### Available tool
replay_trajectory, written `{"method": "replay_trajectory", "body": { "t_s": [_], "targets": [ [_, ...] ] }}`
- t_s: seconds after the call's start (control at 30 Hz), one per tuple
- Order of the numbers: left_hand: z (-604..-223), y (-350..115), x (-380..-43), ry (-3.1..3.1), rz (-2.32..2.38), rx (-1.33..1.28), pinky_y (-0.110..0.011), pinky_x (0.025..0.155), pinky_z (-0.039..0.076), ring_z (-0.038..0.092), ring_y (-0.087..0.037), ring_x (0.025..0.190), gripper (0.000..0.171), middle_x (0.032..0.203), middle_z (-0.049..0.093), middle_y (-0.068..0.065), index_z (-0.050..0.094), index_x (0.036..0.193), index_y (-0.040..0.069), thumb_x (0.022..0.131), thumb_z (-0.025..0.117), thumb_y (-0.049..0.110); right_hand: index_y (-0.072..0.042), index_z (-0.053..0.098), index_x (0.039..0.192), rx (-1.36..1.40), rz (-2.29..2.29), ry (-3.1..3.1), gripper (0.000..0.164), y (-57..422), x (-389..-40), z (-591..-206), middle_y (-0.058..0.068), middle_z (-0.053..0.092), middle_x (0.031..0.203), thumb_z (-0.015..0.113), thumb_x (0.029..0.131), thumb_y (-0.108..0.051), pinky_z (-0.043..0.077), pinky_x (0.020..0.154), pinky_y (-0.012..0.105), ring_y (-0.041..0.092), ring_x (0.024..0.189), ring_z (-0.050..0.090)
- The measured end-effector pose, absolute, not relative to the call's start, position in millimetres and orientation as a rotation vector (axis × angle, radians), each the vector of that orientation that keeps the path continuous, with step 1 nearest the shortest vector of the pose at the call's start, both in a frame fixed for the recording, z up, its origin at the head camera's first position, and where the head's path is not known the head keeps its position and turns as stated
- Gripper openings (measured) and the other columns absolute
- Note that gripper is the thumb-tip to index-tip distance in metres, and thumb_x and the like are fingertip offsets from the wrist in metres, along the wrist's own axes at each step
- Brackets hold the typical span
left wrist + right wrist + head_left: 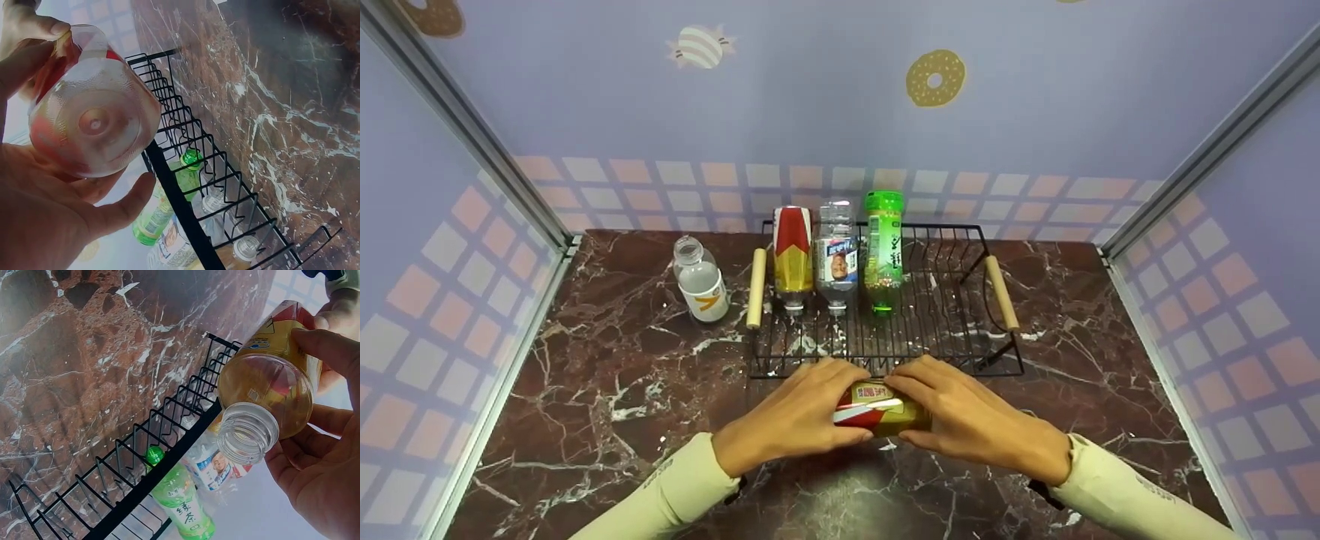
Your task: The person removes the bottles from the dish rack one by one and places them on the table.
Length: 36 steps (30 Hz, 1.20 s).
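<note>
A clear plastic bottle with a red and gold label (pixel 877 409) is held sideways in front of the rack by both hands. My left hand (pixel 802 412) grips its base end, fingers over the far side and thumb on the near side. Around the neck end curls my right hand (pixel 975 420). In the left wrist view the round base (pixel 95 124) faces the camera. The right wrist view shows the uncapped, threaded mouth (pixel 247 433). Beyond the hands is a black wire rack (pixel 952 352) with wooden handles.
Inside the rack, necks toward me, are a red and gold bottle (pixel 793 251), a clear bottle with a blue and white label (pixel 838 259) and a green bottle (pixel 883 247). Left of it, an uncapped white-labelled bottle (pixel 701 285) stands on the marbled table (pixel 615 337). Patterned panels enclose three sides.
</note>
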<state>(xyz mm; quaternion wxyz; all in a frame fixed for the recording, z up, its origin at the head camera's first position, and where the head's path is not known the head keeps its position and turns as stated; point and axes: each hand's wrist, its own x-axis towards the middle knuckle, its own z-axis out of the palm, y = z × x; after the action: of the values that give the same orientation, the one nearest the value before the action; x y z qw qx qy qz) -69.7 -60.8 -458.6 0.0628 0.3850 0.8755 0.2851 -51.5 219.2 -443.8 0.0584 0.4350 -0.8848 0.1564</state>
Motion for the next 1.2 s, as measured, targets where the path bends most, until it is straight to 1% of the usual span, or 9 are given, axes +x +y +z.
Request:
{"method": "replay_trajectory", "body": {
  "t_s": [0.13, 0.3, 0.47, 0.67, 0.83, 0.93, 1.03, 1.2],
  "targets": [
    [-457.8, -58.7, -68.5, 2.660, 0.837, 1.144, -0.050, 0.110, 0.054, 0.062, -0.021, 0.121, 0.068, 0.138, 0.069, -0.005, 0.064, 0.144, 0.011, 0.090, 0.090, 0.044, -0.005, 0.070, 0.140, 1.332, 0.451, -2.663, 0.069, 218.0, -50.2, -441.9, 0.006, 0.071, 0.135, 0.098, 0.082, -0.032, 0.059, 0.110, 0.039, 0.021, 0.123, 0.066],
    [-456.3, -56.6, -67.0, 2.656, 0.795, 1.131, -0.044, 0.102, 0.055, 0.062, -0.019, 0.115, 0.069, 0.134, 0.070, -0.004, 0.065, 0.144, 0.010, 0.090, 0.089, 0.045, -0.005, 0.070, 0.140, 1.351, 0.423, -2.652, 0.070, 217.3, -48.5, -439.4, 0.007, 0.071, 0.136, 0.098, 0.082, -0.032, 0.058, 0.113, 0.041, 0.023, 0.125, 0.066],
    [-455.8, -54.3, -65.6, 2.636, 0.766, 1.134, -0.042, 0.100, 0.057, 0.061, -0.019, 0.114, 0.070, 0.132, 0.071, -0.005, 0.066, 0.144, 0.009, 0.090, 0.090, 0.045, -0.004, 0.068, 0.142, 1.377, 0.414, -2.668, 0.073, 216.6, -47.3, -437.4, 0.008, 0.070, 0.139, 0.099, 0.082, -0.033, 0.056, 0.115, 0.043, 0.025, 0.130, 0.064],
    [-456.1, -53.0, -65.0, 2.584, 0.788, 1.107, -0.044, 0.102, 0.058, 0.061, -0.020, 0.115, 0.073, 0.132, 0.070, -0.006, 0.066, 0.147, 0.008, 0.089, 0.092, 0.045, -0.006, 0.070, 0.141, 1.420, 0.438, -2.656, 0.069, 214.3, -47.9, -435.1, 0.006, 0.070, 0.139, 0.098, 0.083, -0.033, 0.057, 0.114, 0.041, 0.024, 0.129, 0.064],
    [-456.5, -52.9, -65.0, 2.538, 0.818, 1.065, -0.040, 0.098, 0.060, 0.062, -0.020, 0.113, 0.071, 0.130, 0.070, -0.006, 0.067, 0.144, 0.009, 0.087, 0.094, 0.041, -0.006, 0.070, 0.140, 1.457, 0.471, -2.623, 0.068, 213.1, -50.1, -434.0, 0.005, 0.070, 0.137, 0.098, 0.084, -0.032, 0.056, 0.115, 0.041, 0.023, 0.129, 0.065],
    [-457.3, -53.6, -65.8, 2.513, 0.858, 1.045, -0.037, 0.094, 0.062, 0.063, -0.020, 0.112, 0.068, 0.130, 0.070, -0.007, 0.067, 0.143, 0.008, 0.088, 0.093, 0.039, -0.006, 0.069, 0.142, 1.475, 0.493, -2.610, 0.068, 214.8, -51.8, -433.3, 0.005, 0.069, 0.140, 0.096, 0.085, -0.032, 0.055, 0.116, 0.040, 0.023, 0.130, 0.064],
    [-457.5, -55.6, -66.3, 2.491, 0.910, 1.013, -0.037, 0.095, 0.062, 0.064, -0.022, 0.115, 0.070, 0.134, 0.070, -0.009, 0.066, 0.144, 0.007, 0.088, 0.093, 0.039, -0.006, 0.069, 0.142, 1.485, 0.526, -2.586, 0.066, 217.6, -53.7, -432.0, 0.006, 0.068, 0.142, 0.094, 0.087, -0.032, 0.055, 0.115, 0.041, 0.023, 0.131, 0.062],
    [-457.2, -62.5, -65.5, 2.481, 1.004, 0.944, -0.038, 0.092, 0.061, 0.066, -0.022, 0.110, 0.070, 0.131, 0.069, -0.008, 0.066, 0.143, 0.006, 0.088, 0.092, 0.040, -0.003, 0.068, 0.142, 1.467, 0.654, -2.523, 0.062, 223.8, -57.2, -428.7, 0.009, 0.066, 0.143, 0.091, 0.092, -0.032, 0.057, 0.114, 0.042, 0.022, 0.132, 0.060]
  ]
}}
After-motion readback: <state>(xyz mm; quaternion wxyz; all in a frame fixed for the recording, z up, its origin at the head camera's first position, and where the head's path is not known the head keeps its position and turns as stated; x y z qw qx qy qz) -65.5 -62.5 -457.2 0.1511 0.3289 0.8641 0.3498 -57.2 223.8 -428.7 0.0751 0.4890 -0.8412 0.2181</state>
